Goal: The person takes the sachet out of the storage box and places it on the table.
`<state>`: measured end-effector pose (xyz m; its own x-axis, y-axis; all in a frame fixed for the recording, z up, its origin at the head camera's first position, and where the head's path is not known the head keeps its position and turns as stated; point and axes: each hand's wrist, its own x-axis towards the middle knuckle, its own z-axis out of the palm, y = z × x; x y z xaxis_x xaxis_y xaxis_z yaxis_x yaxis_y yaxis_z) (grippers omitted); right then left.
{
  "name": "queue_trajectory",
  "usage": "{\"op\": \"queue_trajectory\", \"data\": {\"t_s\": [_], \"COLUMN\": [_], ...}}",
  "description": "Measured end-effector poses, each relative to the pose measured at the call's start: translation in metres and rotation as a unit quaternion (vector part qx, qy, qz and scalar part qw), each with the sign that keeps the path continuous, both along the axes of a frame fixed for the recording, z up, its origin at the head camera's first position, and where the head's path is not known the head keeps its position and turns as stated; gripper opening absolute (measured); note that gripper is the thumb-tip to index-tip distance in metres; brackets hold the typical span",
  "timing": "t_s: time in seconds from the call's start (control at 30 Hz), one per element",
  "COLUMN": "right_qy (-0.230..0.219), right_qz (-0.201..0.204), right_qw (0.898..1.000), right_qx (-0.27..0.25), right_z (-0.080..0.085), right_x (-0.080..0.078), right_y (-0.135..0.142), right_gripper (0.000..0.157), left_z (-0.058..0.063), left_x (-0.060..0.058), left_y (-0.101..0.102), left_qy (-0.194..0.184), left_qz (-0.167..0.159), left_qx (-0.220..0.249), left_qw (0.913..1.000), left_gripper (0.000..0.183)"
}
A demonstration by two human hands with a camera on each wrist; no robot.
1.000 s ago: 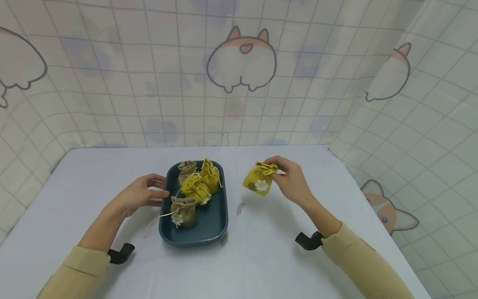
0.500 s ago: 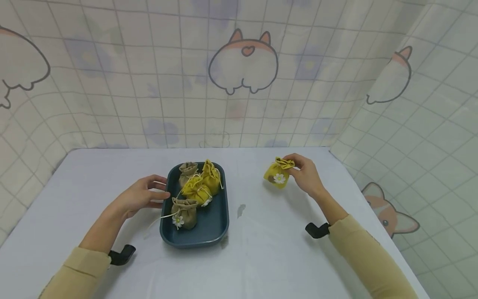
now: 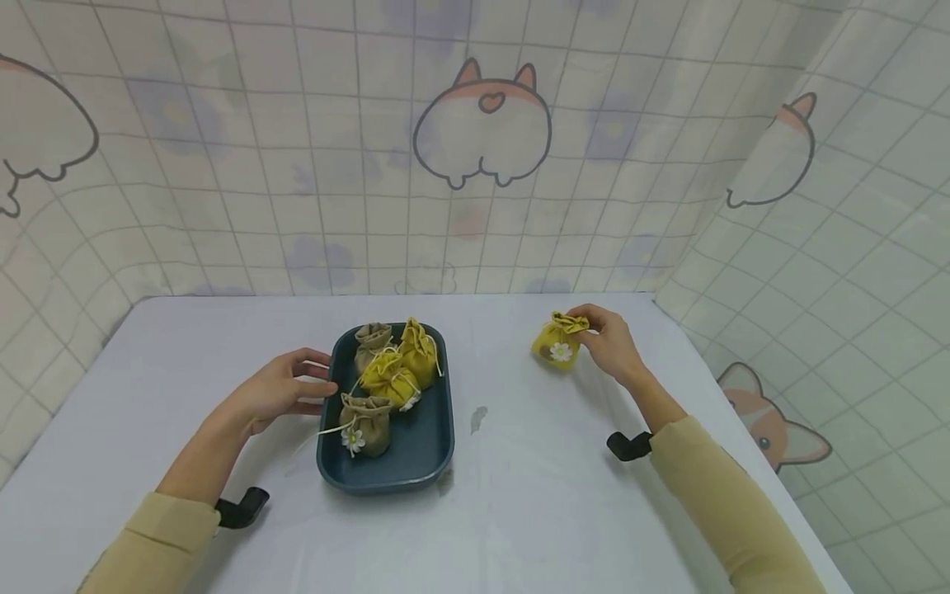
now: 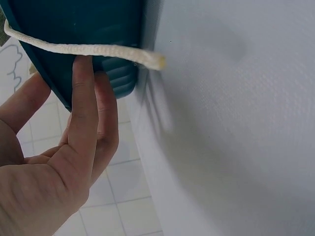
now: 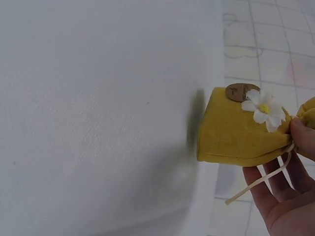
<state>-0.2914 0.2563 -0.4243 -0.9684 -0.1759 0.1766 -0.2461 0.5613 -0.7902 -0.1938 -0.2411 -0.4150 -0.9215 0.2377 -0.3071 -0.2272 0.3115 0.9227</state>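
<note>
In the head view, my left hand point(image 3: 278, 392) is at the left edge of a dark teal tray point(image 3: 416, 470). The left wrist view shows its fingers point(image 4: 82, 113) against the tray's outer wall and the thumb at the rim. My right hand point(image 3: 609, 342) pinches the gathered neck of a yellow drawstring pouch point(image 3: 552, 346), right of the tray. A white daisy and a brown oval tag decorate this pouch point(image 5: 238, 132), and its base hangs close over the table. Inside the tray lie two yellow pouches point(image 3: 389, 379) and two beige pouches point(image 3: 371, 429).
A white-covered table point(image 3: 519, 511) carries everything. Behind it hangs a tile-patterned curtain point(image 3: 297, 165) with cartoon corgi prints, which also runs along the right side. A cream drawstring point(image 4: 98, 49) hangs over the tray's left rim. Black mounts point(image 3: 245, 507) sit at both wrists.
My right hand has moved to the right and slightly back with the yellow pouch, away from the tray, then slowed. The left hand and the tray have stayed in place.
</note>
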Motion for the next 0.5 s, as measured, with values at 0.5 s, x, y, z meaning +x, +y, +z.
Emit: {"op": "queue_trajectory", "data": {"t_s": [0.5], "right_qy": [-0.007], "right_qz": [-0.006], "right_qw": [0.999], "right_qx": [0.046], "right_z": [-0.0017], "right_x": [-0.0005], "right_y": [0.0021], "right_gripper": [0.028], "left_z": [0.0008], "left_x": [0.0003], "left_y": [-0.0004], "left_qy": [-0.001], "left_qz": [0.0], "left_qx": [0.006], "left_qw": [1.0], "left_gripper": [0.062]}}
